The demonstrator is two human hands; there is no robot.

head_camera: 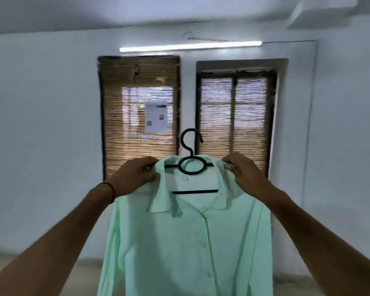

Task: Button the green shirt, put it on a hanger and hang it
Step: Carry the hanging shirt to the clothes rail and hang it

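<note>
White wall [41,124] around green shirt [179,242], hanger [194,191]

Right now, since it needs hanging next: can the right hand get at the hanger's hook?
Probably yes: the hook stands bare above the collar, near the right hand, which pinches the shirt.

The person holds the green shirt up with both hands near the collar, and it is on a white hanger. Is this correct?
Not fully. The hanger is black, not white; the head view shows it. The rest stands: the left hand and the right hand hold the green shirt up near the collar.
</note>
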